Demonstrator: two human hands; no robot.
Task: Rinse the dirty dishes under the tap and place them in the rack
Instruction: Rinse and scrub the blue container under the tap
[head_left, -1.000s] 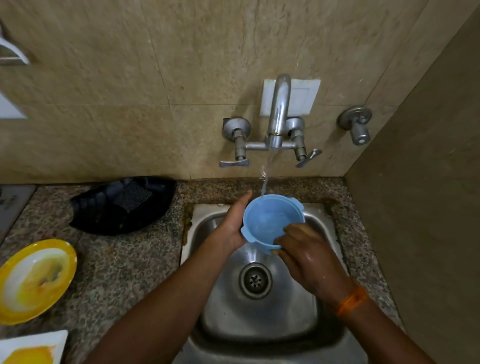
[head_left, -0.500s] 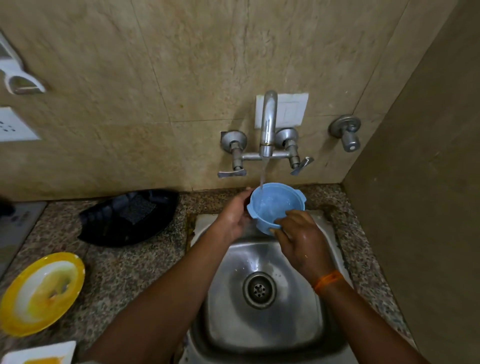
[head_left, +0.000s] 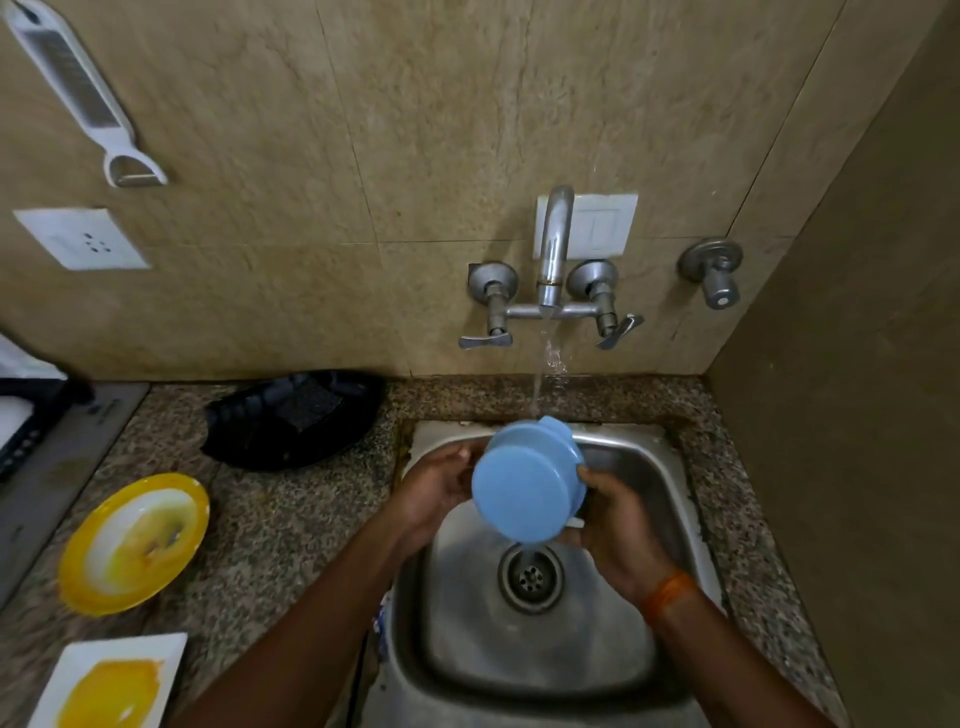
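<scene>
We hold the blue bowl over the steel sink, tipped so its underside faces us; both hands clasp it. Left hand cups the bowl's left side, right hand grips its right edge. Water from the tap strikes the bowl's upper rim and runs off its lower edge above the drain. On the granite counter at left: a soiled yellow plate, a white square plate with yellow residue, a black tray holding a scrub pad. A dark rack shows at the far left edge.
</scene>
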